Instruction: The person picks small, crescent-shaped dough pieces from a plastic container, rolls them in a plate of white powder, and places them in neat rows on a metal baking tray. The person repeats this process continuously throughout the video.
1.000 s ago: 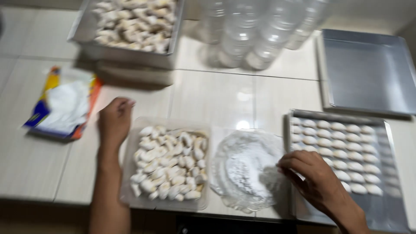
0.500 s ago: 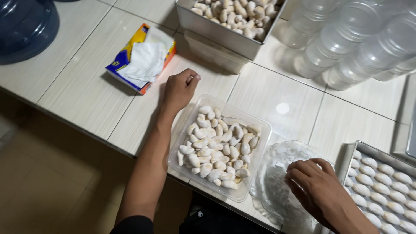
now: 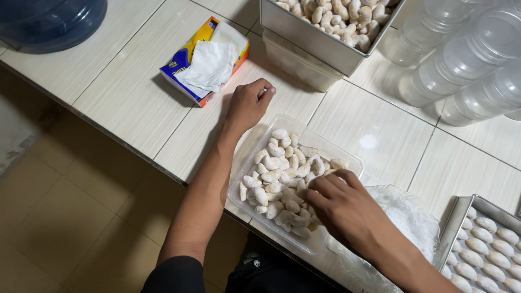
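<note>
A pale tiled surface (image 3: 125,92) is carrying everything in view. At the corner well away from the left hand, a large blue water bottle (image 3: 49,19) is lying partly out of frame. Beyond both hands, a metal tray (image 3: 320,38) heaped with pale curved cookies is sitting on top of a clear tub. To the far side of the right hand, stacks of clear round plastic containers (image 3: 467,59) are standing together. Just beside the right forearm, a second metal tray (image 3: 458,228) is holding pale cookies in neat rows.

Between the two hands, a clear rectangular container (image 3: 247,163) is lying on the surface, filled with sugar-dusted crescent cookies (image 3: 274,176). Under the right wrist, a clear round dish of white powder (image 3: 407,222) is sitting just beside the container. Just beyond the left hand, an opened tissue pack (image 3: 209,57) in blue, yellow and orange is showing a white sheet.

The left hand (image 3: 247,106) is resting on the surface near the far corner of the container, fingers curled loosely, gripping nothing visible. The right hand (image 3: 339,206) is reaching into the container, fingers bent down onto the cookies; whether it is pinching one cannot be told.
</note>
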